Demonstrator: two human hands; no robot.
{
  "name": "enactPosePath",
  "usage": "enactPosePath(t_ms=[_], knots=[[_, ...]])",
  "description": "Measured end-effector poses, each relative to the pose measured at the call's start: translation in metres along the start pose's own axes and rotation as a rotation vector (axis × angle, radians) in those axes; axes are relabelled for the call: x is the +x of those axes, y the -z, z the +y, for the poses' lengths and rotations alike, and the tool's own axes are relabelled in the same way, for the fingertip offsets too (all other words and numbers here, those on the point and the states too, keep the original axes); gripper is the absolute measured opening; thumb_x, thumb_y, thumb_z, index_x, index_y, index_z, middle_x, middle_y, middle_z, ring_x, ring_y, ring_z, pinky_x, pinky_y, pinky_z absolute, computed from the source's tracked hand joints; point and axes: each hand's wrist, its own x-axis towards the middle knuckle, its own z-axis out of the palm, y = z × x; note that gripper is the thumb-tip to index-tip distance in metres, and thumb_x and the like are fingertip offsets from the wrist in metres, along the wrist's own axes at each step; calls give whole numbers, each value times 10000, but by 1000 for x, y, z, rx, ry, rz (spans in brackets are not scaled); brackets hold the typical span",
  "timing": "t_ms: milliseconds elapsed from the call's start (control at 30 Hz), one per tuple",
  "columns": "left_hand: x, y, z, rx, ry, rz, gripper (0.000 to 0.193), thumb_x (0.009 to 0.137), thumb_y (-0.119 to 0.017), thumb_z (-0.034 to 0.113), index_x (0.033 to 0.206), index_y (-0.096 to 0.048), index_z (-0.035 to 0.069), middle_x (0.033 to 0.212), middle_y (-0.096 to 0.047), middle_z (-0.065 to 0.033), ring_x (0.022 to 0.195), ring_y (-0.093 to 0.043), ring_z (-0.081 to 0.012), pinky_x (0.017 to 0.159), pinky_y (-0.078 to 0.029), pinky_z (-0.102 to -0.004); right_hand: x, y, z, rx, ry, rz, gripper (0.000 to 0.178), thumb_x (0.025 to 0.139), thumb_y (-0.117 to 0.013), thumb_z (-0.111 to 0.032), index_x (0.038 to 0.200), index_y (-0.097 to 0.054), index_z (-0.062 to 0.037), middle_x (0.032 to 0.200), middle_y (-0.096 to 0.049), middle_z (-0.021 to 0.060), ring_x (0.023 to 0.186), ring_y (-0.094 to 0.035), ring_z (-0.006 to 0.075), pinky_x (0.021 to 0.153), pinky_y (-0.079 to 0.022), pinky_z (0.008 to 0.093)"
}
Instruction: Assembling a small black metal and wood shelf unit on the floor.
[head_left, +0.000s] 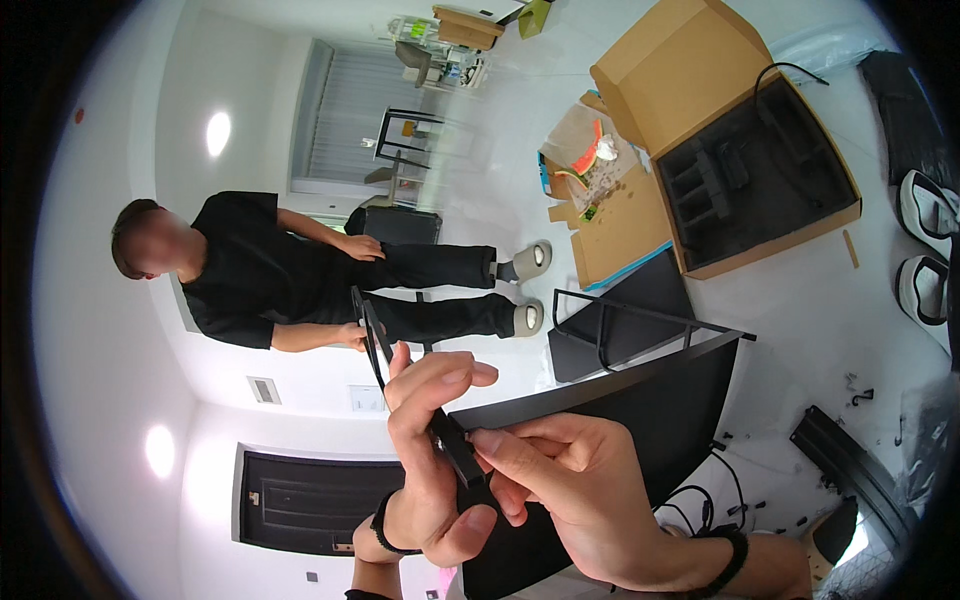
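Observation:
My left hand is wrapped round a slim black bar with a thin, open frame-like upper end. My right hand closes its thumb and fingertips at the bar's lower end. Whether a small part sits between those fingertips is hidden. Behind and below both hands lies a large black panel with a long straight edge, partly covered by my right hand.
A person in black appears sideways at the left. An opened cardboard box with black foam lies at the upper right, beside a flattened carton with food scraps. Black rails, cables, loose screws and sneakers lie rightward.

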Motion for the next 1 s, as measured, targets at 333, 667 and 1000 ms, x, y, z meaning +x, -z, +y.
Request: enactPosePath(t_ms=[333, 667, 1000], knots=[[2, 0, 15, 32, 8, -8, 859, 609, -583, 331, 1350, -342, -31, 1219, -522, -242, 1230, -459, -373, 1162, -32, -581, -8, 3, 10, 20, 55, -70, 219, 961, -661, -115, 965, -665, 104, 694, -631, 81, 533, -503, 66, 458, -362, 231], [2, -6, 7, 42, 87, 18, 917, 809, -534, 611, 1389, -301, -61, 1258, -504, -242, 1252, -446, -369, 1160, -20, -578, 1, -16, 22, 77, 121, 32, 204, 972, -638, -97, 991, -644, 106, 695, -639, 84, 470, -461, 38, 418, -315, 207], [-9, -1, -7, -197, 194, 321, 894, 815, -508, 750, 1346, -413, 37, 1327, -511, -216, 1310, -461, -351, 1170, -238, -494, 16, -26, 30, 184, 156, -7, 194, 985, -595, -67, 1060, -614, 110, 717, -649, 99, 456, -476, 47, 413, -330, 195]])
